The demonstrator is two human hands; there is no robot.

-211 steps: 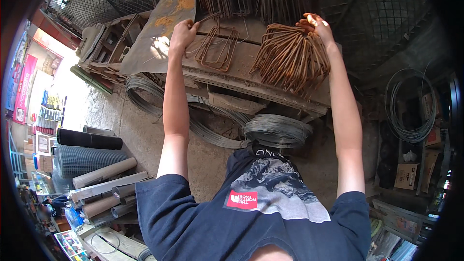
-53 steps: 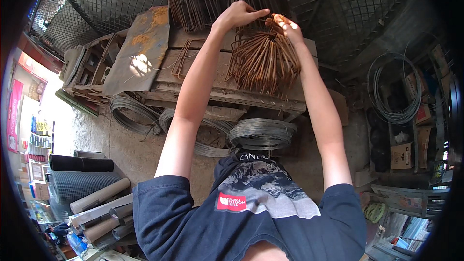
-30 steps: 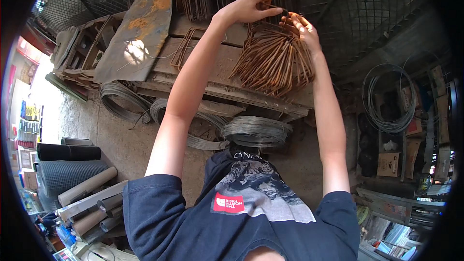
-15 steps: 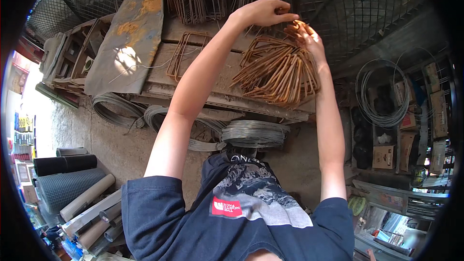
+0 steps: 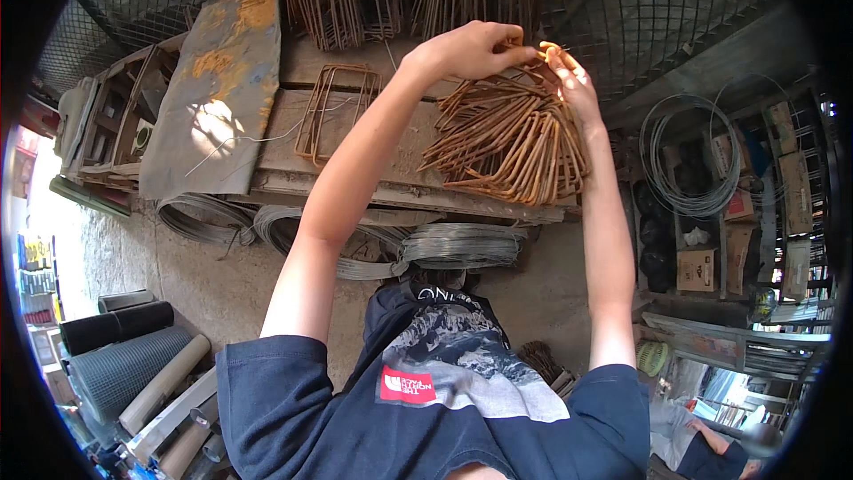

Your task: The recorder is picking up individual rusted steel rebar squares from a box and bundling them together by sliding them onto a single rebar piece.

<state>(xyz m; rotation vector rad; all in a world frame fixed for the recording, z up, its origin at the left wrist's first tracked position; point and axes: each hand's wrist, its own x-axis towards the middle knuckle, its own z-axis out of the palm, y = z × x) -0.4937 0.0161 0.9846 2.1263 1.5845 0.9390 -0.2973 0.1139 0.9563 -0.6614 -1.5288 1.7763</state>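
Note:
A fanned bundle of rusty rebar stirrups (image 5: 520, 138) lies near the right end of the wooden bench. My left hand (image 5: 475, 49) reaches over its far edge, thumb and fingers pinched on the end of a stirrup. Close beside it, my right hand (image 5: 576, 94) has its fingers closed around the corner of the stirrups at the far right of the bundle. The fingertips of both hands nearly meet, and how many bars they grip is hidden. Left of the bundle, a few loose rectangular stirrups (image 5: 333, 111) rest flat on the boards.
Two darker stirrup stacks (image 5: 342, 0) stand at the back against wire mesh (image 5: 595, 0). A stained grey sheet (image 5: 209, 98) covers the bench's left part. Wire coils (image 5: 462, 246) sit beneath the front edge; another coil (image 5: 689, 156) hangs right. Mesh rolls (image 5: 129, 369) lie lower left. Another person (image 5: 697, 444) shows lower right.
Both hands have come slightly nearer, still close together at the bundle's far edge. The view has shifted a little, and another person has come into sight at the lower right.

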